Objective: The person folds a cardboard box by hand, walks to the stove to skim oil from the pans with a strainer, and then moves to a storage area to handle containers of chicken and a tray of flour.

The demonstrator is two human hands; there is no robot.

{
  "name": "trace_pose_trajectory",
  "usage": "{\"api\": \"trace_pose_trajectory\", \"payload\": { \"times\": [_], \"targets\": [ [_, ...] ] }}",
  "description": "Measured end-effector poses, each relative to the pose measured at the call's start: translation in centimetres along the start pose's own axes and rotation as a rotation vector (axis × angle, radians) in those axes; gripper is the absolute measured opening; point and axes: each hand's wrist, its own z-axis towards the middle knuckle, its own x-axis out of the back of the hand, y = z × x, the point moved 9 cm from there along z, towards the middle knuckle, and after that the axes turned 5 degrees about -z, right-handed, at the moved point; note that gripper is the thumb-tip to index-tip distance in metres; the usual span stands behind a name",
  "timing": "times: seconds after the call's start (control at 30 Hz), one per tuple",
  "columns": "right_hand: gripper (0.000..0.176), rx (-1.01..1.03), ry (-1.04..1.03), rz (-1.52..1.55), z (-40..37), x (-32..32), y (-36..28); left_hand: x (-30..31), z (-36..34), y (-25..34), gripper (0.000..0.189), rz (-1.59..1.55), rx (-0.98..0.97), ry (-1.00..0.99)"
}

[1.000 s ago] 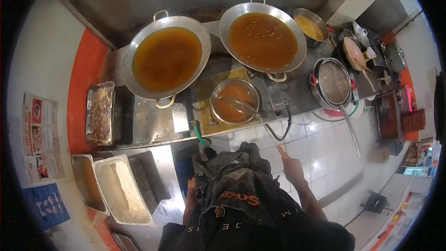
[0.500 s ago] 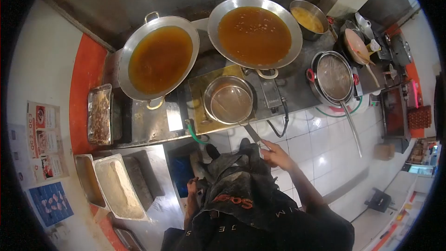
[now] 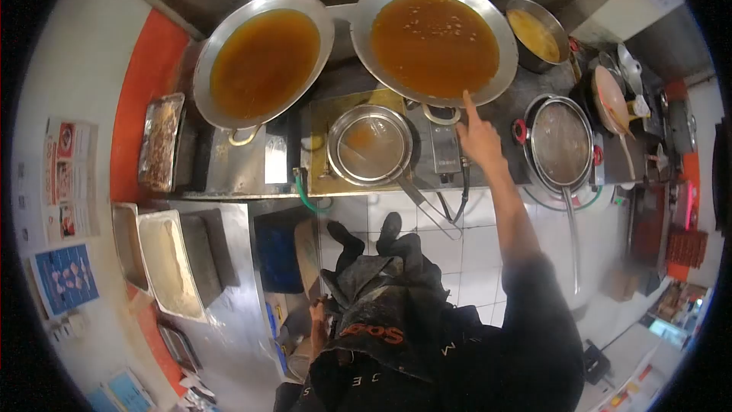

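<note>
My right hand (image 3: 480, 136) is raised at the near rim of the large wok (image 3: 502, 80) of brown oil, with its index finger stretched out over the rim. Whether the fingertip touches the metal cannot be made out. It holds nothing. Below and to its left, a strainer (image 3: 371, 145) lies over a round pot on the burner, its handle (image 3: 414, 194) jutting over the counter's front edge. My left hand (image 3: 318, 310) hangs low beside my dark apron (image 3: 381, 297), its fingers too small and shaded to read.
A second oil-filled wok (image 3: 204, 95) stands at left. Right of the large wok are a pot of yellow liquid (image 3: 536, 34) and another strainer (image 3: 562, 141) on a pot. A crusted tray (image 3: 161, 141) and a flour-like powder tub (image 3: 169, 267) sit at left.
My right hand has let go of the strainer's handle and moved up to the large wok's rim, index finger extended. The strainer stays on the pot. The view has shifted slightly.
</note>
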Motion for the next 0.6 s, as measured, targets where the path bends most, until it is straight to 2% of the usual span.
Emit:
{"api": "trace_pose_trajectory", "payload": {
  "times": [0.1,0.23,0.3,0.33,0.4,0.43,0.47,0.5,0.53,0.57,0.6],
  "targets": [
    [0.064,0.010,0.005,-0.169,3.3,-1.6,1.9,-0.9,-4.6,-1.1,0.030,-0.114,0.077,0.089],
    [0.056,0.093,-0.035,-0.234,3.6,-1.3,1.2,-1.4,-7.9,-3.5,0.033,-0.181,0.014,0.148],
    [0.052,0.049,0.124,-0.187,2.2,1.5,0.4,-1.5,-7.1,-4.8,0.035,-0.285,-0.151,0.095],
    [0.052,0.072,0.123,-0.197,1.1,2.3,-0.3,-0.9,-3.6,-9.7,0.037,-0.448,-0.002,-0.039],
    [0.048,0.025,0.380,0.266,-2.2,5.7,0.4,-1.9,-7.4,-7.4,0.033,-0.328,-0.137,0.067],
    [0.048,0.043,0.381,0.258,-3.2,5.2,1.0,-3.3,-10.8,-3.9,0.032,-0.264,-0.199,0.127],
    [0.045,0.037,0.506,0.338,-4.3,4.7,2.9,-3.9,-9.4,-7.3,0.031,-0.600,-0.075,0.077],
    [0.042,0.030,0.628,0.420,-5.4,3.7,5.3,-3.7,-7.5,-10.2,0.032,-0.592,-0.132,0.002],
    [0.039,0.052,0.655,0.511,-5.6,1.1,7.8,-3.6,-5.8,-12.7,0.032,-0.586,-0.191,-0.073],
    [0.035,0.068,0.681,0.604,-5.5,-2.4,10.8,-3.6,-4.6,-14.8,0.032,-0.583,-0.248,-0.148],
    [0.031,-0.013,0.611,0.790,-4.4,-8.1,15.0,-4.1,-4.5,-16.2,0.032,-0.592,-0.240,-0.149]
  ]
}}
